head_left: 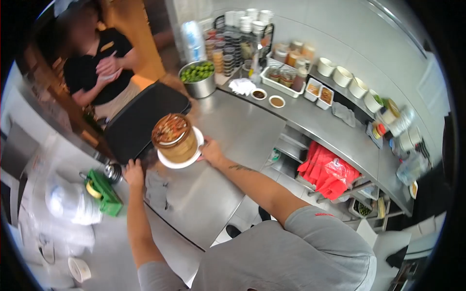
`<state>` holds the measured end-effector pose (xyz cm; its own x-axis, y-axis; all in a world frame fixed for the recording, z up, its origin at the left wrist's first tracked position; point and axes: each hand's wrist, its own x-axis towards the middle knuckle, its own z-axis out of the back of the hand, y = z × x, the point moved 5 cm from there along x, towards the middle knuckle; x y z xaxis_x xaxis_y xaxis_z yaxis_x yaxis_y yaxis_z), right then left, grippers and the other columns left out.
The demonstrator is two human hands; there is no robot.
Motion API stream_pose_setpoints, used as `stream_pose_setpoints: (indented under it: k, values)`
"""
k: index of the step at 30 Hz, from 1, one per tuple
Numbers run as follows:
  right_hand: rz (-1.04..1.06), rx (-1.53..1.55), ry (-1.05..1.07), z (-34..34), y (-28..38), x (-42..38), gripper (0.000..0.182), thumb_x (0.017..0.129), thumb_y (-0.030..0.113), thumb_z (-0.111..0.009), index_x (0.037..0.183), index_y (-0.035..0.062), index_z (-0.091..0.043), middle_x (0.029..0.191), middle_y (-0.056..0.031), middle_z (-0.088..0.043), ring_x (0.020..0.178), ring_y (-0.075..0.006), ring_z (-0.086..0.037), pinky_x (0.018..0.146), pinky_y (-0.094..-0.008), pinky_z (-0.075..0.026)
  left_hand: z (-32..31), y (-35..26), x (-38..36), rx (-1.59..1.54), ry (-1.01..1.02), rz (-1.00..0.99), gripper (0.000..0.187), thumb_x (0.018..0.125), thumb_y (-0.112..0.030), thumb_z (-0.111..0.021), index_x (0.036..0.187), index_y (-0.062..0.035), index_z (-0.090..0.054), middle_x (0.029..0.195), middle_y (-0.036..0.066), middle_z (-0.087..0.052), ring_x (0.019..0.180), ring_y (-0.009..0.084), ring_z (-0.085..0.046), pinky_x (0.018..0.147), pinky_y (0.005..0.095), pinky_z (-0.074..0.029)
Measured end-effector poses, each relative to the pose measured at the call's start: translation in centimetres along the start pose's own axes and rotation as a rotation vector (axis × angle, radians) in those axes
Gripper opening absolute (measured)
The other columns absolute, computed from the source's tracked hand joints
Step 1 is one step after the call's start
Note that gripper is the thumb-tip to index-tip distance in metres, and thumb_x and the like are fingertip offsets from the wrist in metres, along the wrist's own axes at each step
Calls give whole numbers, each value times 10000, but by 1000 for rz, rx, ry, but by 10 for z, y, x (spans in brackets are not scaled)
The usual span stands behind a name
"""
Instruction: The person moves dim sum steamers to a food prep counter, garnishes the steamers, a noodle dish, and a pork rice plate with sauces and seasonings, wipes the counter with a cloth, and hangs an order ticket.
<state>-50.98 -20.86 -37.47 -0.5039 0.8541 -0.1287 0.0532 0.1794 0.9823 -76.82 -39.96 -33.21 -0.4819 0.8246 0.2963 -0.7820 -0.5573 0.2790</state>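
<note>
My right hand (211, 151) grips the rim of a white plate (180, 164), thumb over the edge. On that plate stands a round wooden pot (183, 149) filled to the top with reddish-brown food (171, 128). The plate is at the near side of a black tray (145, 115), and the pot overlaps the tray in this view. My left hand (133, 173) is closed at the tray's near corner, fingers on its edge. Just left of that hand is a silver call bell (112, 172). A grey cloth (156, 190) lies on the counter between my forearms.
Across the counter (233, 126) stands a person (99, 68) with hands together. A steel pot of green limes (199, 80) is beyond the tray. Sauce bowls (277, 101), stacked cups and white tubs (342, 76) line the wall. A green tape dispenser (103, 194) sits at left; red bags (327, 169) fill a lower shelf.
</note>
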Motion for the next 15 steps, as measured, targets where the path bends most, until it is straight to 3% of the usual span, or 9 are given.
stream_pose_setpoints:
  k: [4,5,8,9,12,15]
  values:
    - [20,20,-6,-1,10,-4,420,777,-12,-490,1191,-58,-434,941,-206,-613,610,-267,-653,499,-318,-562,36,13,-3,-383,-204,202,181,791,-40,-500,970,-67,-492,891,140,-540,830,316,-573,678,424,-464]
    - [2,25,1,-1,13,-6,433,778,-10,-489,1204,-57,-422,952,-210,-611,611,-268,-653,501,-318,-563,40,15,-4,-557,-347,258,167,811,-26,-506,974,-42,-477,774,169,-549,727,353,-572,665,414,-455]
    - [-17,45,40,0,12,-11,458,787,-1,-485,1233,-49,-393,945,-202,-608,619,-254,-647,508,-315,-567,22,20,-5,-926,-398,597,163,836,-72,-526,984,-28,-473,715,161,-567,656,309,-586,632,392,-459]
    - [-15,53,59,0,12,-11,464,790,2,-484,1241,-46,-385,936,-196,-607,623,-247,-643,510,-314,-569,3,19,-3,-1195,-314,701,174,824,-61,-536,980,-6,-480,712,136,-586,610,224,-593,550,326,-475]
    - [-55,125,137,-1,9,-17,480,796,14,-501,1243,-63,-346,884,-136,-581,666,-204,-623,551,-268,-570,-49,6,0,-1664,-100,871,128,807,-23,-519,922,29,-500,703,99,-586,550,153,-576,456,269,-474]
    - [-19,180,201,8,15,-34,538,791,60,-570,1269,-37,-345,770,-59,-541,586,-119,-561,505,-243,-547,-28,-17,1,-1799,-157,984,66,792,-7,-497,786,58,-501,635,110,-559,451,153,-538,366,268,-456]
